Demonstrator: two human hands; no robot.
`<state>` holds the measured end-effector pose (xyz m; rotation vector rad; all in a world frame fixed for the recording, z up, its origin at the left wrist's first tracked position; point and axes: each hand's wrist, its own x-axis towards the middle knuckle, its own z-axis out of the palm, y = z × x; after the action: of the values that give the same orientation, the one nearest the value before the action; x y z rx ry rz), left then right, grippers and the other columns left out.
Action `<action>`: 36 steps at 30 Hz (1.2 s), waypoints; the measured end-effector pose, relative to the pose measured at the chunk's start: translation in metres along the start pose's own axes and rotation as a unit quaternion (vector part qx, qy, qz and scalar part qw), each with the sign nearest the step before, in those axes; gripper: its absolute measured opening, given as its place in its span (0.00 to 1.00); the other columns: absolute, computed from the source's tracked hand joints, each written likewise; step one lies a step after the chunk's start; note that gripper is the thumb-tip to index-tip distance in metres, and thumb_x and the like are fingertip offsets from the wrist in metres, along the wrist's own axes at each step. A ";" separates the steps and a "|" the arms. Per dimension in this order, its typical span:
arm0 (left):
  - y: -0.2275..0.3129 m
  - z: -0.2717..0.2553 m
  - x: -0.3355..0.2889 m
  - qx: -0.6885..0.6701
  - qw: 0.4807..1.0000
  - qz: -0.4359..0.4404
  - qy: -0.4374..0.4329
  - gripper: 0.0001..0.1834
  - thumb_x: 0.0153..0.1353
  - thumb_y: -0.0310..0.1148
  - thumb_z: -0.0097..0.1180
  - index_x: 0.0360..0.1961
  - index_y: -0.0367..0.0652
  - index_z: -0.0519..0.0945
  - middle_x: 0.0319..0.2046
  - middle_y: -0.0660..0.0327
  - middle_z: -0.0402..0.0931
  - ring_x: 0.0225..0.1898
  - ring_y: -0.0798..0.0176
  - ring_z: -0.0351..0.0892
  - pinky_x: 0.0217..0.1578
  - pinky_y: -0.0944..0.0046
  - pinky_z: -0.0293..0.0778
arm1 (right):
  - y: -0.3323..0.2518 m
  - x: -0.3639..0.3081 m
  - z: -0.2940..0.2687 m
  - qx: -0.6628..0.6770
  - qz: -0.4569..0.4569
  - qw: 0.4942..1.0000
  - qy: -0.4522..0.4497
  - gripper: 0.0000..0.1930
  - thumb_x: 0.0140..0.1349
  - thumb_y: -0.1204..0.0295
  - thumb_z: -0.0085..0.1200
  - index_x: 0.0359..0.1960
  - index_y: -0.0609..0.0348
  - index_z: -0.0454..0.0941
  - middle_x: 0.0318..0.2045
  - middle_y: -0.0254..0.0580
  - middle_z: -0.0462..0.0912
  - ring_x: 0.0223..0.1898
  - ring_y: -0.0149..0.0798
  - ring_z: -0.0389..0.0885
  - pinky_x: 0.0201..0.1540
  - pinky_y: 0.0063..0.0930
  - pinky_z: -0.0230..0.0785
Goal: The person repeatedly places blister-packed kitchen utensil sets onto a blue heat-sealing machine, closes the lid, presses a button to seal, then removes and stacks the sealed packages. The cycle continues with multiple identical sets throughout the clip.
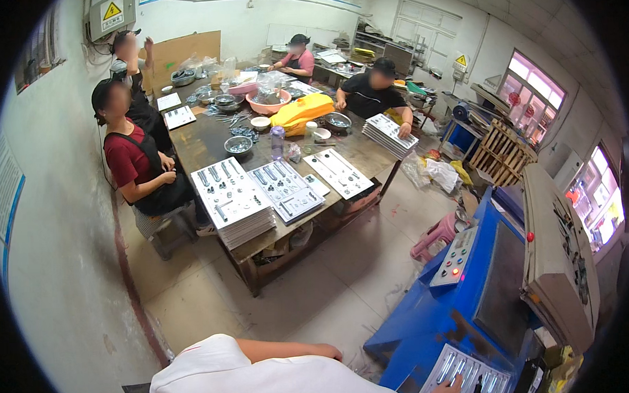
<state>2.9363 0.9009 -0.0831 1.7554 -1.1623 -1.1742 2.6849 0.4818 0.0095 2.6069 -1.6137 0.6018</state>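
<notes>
Over the blue machine at the lower right lies a white board (432, 381) with rows of shiny metal pieces (461, 364) on it. My right hand (446, 390) is at this board, its fingers bent over the near pieces and drawn together; the lower edge cuts it off, so what it grips is not clear. A slim black object (478, 387) shows just beside its fingertips. My bare left arm comes from a white sleeve (219, 349) and reaches toward the right. The left hand (329, 352) is small and partly behind my white top, its fingers not distinguishable.
A blue machine (415, 307) with a button panel (455, 257) and raised beige lid (556, 271) stands at right. On a worktable (261, 248) are stacked part boards (242, 216), metal bowls (238, 146) and a yellow bag (301, 114). Several people sit around it. A pink stool (434, 237) stands beside the machine.
</notes>
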 end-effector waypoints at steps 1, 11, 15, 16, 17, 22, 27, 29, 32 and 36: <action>-0.003 -0.003 -0.001 -0.005 1.000 -0.004 -0.002 0.25 0.72 0.55 0.53 0.48 0.43 0.85 0.40 0.54 0.86 0.42 0.52 0.84 0.44 0.51 0.77 | 0.000 -0.001 0.001 0.020 0.001 1.000 0.007 0.22 0.61 0.69 0.54 0.58 0.55 0.84 0.51 0.52 0.87 0.49 0.55 0.87 0.50 0.47 0.79; -0.015 -0.048 -0.028 -0.031 0.997 -0.073 0.016 0.23 0.72 0.53 0.52 0.47 0.43 0.85 0.41 0.57 0.88 0.45 0.56 0.86 0.48 0.55 0.78 | -0.007 -0.001 0.005 0.022 0.035 0.999 0.033 0.22 0.62 0.74 0.53 0.59 0.59 0.81 0.56 0.53 0.84 0.56 0.55 0.82 0.60 0.45 0.72; -0.025 -0.062 -0.037 -0.040 0.998 -0.053 0.015 0.24 0.72 0.53 0.52 0.48 0.42 0.84 0.42 0.56 0.88 0.46 0.56 0.86 0.49 0.56 0.78 | 0.000 0.002 0.030 0.019 0.038 0.998 0.043 0.22 0.62 0.76 0.53 0.60 0.61 0.80 0.59 0.54 0.82 0.60 0.55 0.79 0.64 0.44 0.68; -0.028 -0.064 -0.040 -0.056 0.997 -0.060 0.012 0.24 0.73 0.53 0.51 0.48 0.42 0.84 0.42 0.56 0.88 0.46 0.56 0.86 0.49 0.56 0.78 | 0.002 0.003 0.037 0.018 0.038 0.998 0.045 0.22 0.63 0.76 0.52 0.60 0.62 0.79 0.60 0.54 0.81 0.61 0.55 0.79 0.65 0.43 0.68; -0.031 -0.064 -0.044 -0.075 0.995 -0.064 0.009 0.24 0.73 0.53 0.51 0.48 0.42 0.84 0.43 0.56 0.87 0.47 0.56 0.86 0.49 0.56 0.78 | 0.005 0.002 0.045 0.019 0.037 0.998 0.047 0.22 0.63 0.77 0.52 0.60 0.62 0.79 0.60 0.54 0.81 0.62 0.55 0.78 0.66 0.43 0.67; -0.046 -0.076 -0.057 -0.088 0.995 -0.034 0.040 0.25 0.72 0.54 0.53 0.48 0.42 0.85 0.39 0.52 0.86 0.43 0.54 0.84 0.46 0.54 0.77 | 0.000 -0.014 0.064 0.141 0.037 0.988 0.047 0.22 0.60 0.80 0.52 0.57 0.66 0.81 0.59 0.59 0.81 0.61 0.58 0.78 0.67 0.45 0.67; -0.060 -0.079 -0.048 -0.194 0.971 -0.142 0.006 0.24 0.73 0.51 0.55 0.50 0.38 0.85 0.41 0.57 0.87 0.45 0.62 0.85 0.48 0.60 0.78 | -0.021 -0.023 0.041 0.021 0.000 0.995 0.101 0.17 0.60 0.75 0.56 0.52 0.55 0.84 0.59 0.44 0.83 0.59 0.50 0.79 0.65 0.47 0.68; -0.070 -0.079 -0.042 -0.240 0.953 -0.185 0.003 0.21 0.76 0.45 0.56 0.53 0.37 0.84 0.45 0.61 0.86 0.47 0.69 0.81 0.51 0.66 0.76 | -0.037 -0.026 0.026 0.001 0.023 0.996 0.088 0.16 0.60 0.77 0.55 0.50 0.55 0.82 0.57 0.43 0.83 0.58 0.50 0.80 0.62 0.44 0.70; -0.090 -0.082 -0.028 -0.304 0.946 -0.110 0.000 0.20 0.75 0.46 0.57 0.51 0.37 0.85 0.43 0.61 0.86 0.45 0.69 0.81 0.49 0.66 0.77 | -0.067 -0.022 0.003 -0.020 0.014 0.996 0.090 0.13 0.60 0.77 0.56 0.47 0.54 0.83 0.56 0.40 0.83 0.58 0.48 0.79 0.62 0.45 0.69; -0.128 -0.088 0.001 -0.212 0.969 -0.124 0.025 0.20 0.74 0.46 0.58 0.49 0.38 0.86 0.40 0.61 0.86 0.44 0.69 0.81 0.48 0.66 0.77 | -0.126 -0.007 -0.008 -0.073 -0.042 0.988 0.128 0.13 0.59 0.79 0.56 0.45 0.56 0.84 0.55 0.40 0.84 0.56 0.49 0.80 0.61 0.46 0.69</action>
<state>3.0562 0.9500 -0.1690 1.6119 -0.6099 -1.3959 2.7888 0.5484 0.0384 2.3681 -1.4082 0.7469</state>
